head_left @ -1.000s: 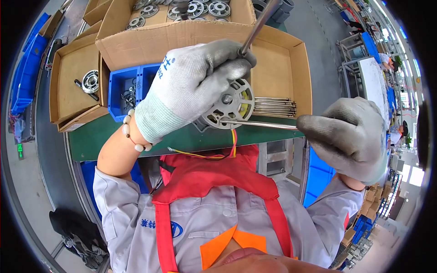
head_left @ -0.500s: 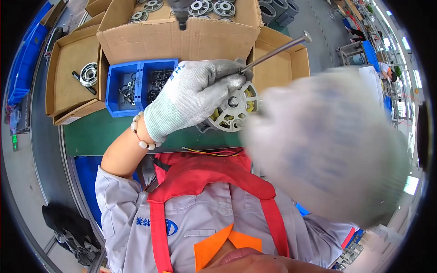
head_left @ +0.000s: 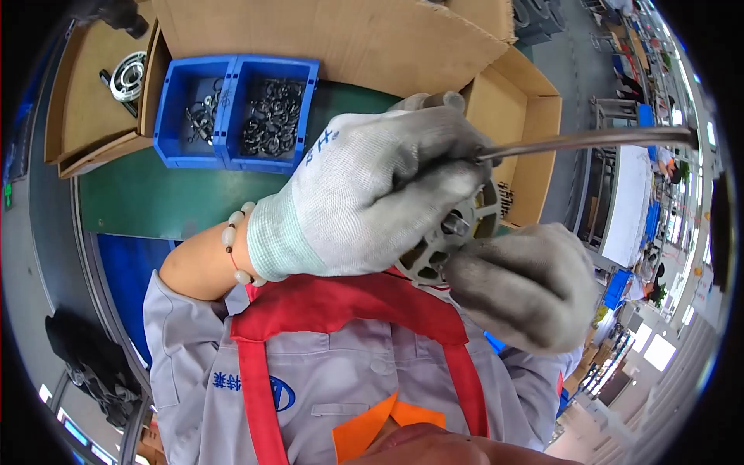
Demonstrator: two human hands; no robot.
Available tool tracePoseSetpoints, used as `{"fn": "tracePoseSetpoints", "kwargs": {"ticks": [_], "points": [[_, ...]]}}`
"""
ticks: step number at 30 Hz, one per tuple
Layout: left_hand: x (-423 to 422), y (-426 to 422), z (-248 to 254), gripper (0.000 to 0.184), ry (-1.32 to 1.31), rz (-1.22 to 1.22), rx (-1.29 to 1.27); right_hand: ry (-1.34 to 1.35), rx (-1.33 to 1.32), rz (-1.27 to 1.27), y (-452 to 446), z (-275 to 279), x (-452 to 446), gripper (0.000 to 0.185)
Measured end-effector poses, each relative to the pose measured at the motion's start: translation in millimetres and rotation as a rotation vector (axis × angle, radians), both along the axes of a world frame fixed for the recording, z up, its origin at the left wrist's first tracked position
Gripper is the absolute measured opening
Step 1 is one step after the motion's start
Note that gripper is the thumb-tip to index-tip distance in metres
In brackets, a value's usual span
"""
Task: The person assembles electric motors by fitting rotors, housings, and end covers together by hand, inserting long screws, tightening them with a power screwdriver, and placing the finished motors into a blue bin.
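My left hand (head_left: 372, 186), in a white-and-grey knit glove, is closed with thumb and fingers pinched round a long metal rod (head_left: 589, 141). The rod points right and has a flared end. Under those fingers is a round grey motor housing (head_left: 422, 260) with a spoked end face and a short shaft stub (head_left: 456, 224) at its centre. My right hand (head_left: 531, 287), gloved too, is curled against the housing's lower right edge; its fingertips are hidden. Both hands are above the front edge of the bench, close to my chest.
Two blue bins (head_left: 232, 159) hold small black metal clips. A cardboard tray (head_left: 58, 128) at left holds a round metal end cover (head_left: 128, 76). A large carton (head_left: 333, 46) stands behind, with another cardboard box (head_left: 535, 147) at right. A dark tool (head_left: 124, 17) hangs at upper left.
My right hand has come down and left from near the camera to the housing. The housing and my left hand are nearer to me, and the rod has swung level. My view has shifted.
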State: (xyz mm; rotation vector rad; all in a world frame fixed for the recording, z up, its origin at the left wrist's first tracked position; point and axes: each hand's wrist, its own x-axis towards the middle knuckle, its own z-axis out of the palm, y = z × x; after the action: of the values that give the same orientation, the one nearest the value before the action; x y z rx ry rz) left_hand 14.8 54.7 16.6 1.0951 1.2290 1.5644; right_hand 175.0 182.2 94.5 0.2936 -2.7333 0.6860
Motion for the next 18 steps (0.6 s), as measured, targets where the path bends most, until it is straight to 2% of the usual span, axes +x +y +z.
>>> {"fn": "tracePoseSetpoints", "kwargs": {"ticks": [1, 4, 6, 7, 18], "points": [[-1.1, -0.7, -1.3, 0.022, 0.003, -0.006, 0.021, 0.108, 0.132, -0.039, -3.3, -12.2, 1.2, 0.040], [-0.4, 1.2, -7.2, 0.022, -0.022, 0.063, 0.070, 0.206, 0.193, -0.115, -8.3, -19.9, 1.6, 0.038], [-2.4, 0.9, -6.3, 0.022, 0.095, 0.052, 0.122, 0.203, 0.156, -0.134, -9.4, -24.2, 1.2, 0.037], [1.5, 1.6, -7.5, 0.022, 0.084, 0.112, 0.114, 0.209, 0.126, -0.139, -9.5, -26.5, 1.4, 0.039], [-1.2, 2.7, -7.9, 0.026, 0.193, 0.118, 0.139, 0.191, -0.013, -0.025, 1.0, -32.8, 7.3, 0.041]]}}
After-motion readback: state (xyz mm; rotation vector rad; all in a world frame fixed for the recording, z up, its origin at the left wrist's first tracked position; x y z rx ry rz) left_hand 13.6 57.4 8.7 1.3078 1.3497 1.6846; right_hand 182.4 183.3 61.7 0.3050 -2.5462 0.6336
